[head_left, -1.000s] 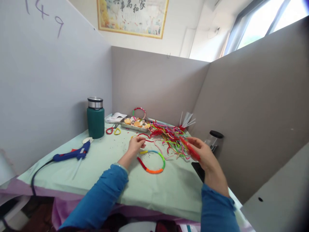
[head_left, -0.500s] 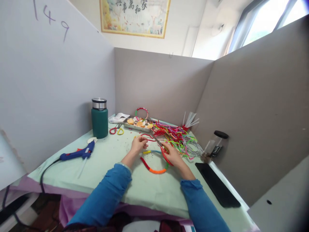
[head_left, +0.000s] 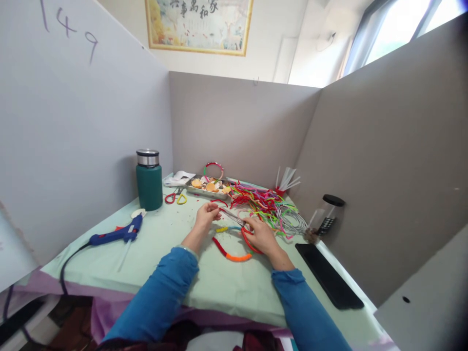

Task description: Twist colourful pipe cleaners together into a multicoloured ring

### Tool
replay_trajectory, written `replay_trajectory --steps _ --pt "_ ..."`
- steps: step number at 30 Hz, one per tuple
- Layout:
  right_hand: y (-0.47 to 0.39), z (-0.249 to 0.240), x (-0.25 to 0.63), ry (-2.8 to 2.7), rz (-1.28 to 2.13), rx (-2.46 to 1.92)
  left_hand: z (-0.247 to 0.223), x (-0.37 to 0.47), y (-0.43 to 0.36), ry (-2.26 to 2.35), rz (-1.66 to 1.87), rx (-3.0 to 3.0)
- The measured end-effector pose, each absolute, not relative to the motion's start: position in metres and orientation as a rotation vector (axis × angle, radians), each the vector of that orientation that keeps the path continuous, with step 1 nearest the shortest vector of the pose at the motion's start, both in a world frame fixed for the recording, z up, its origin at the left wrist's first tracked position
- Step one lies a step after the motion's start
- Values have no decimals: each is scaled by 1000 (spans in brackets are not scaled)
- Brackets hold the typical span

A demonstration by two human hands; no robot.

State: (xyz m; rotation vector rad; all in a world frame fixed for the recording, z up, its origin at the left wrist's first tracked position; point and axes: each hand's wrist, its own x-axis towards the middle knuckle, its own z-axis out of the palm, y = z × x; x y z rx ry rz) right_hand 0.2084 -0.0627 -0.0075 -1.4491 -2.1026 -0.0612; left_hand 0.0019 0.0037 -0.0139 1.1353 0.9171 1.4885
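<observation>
My left hand (head_left: pixel 206 216) is pinched shut on a red pipe cleaner (head_left: pixel 222 209), of which a short end shows past the fingertips. In my right hand (head_left: pixel 260 235) is a pair of scissors (head_left: pixel 234 218), its red handle loops around the fingers. The blades point left and reach the red end by my left fingertips; whether they touch it I cannot tell. Below both hands lies a ring (head_left: pixel 237 258) wrapped in dark red, orange, yellow and blue fuzzy sections, partly hidden by my right hand. Another red pipe cleaner piece (head_left: pixel 218 201) lies just behind my left hand.
A heap of coloured pipe cleaners (head_left: pixel 256 197) lies at the back right, next to a metal tray (head_left: pixel 208 193) with round pieces. Left stand a green bottle (head_left: pixel 149 185) and a blue glue gun (head_left: pixel 117 235) with its cord. A black phone-like slab (head_left: pixel 329 278) lies right.
The scissors have swung left and down, bringing their blades to the red pipe cleaner at my left fingertips. My left hand has shifted slightly; the view has moved a little.
</observation>
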Motion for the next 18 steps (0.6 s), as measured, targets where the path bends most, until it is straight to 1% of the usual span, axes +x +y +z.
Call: replay_trajectory --steps 18 --pt "-65 -7 206 -2122 -112 -1520 -4 5 -5 903 1445 1078"
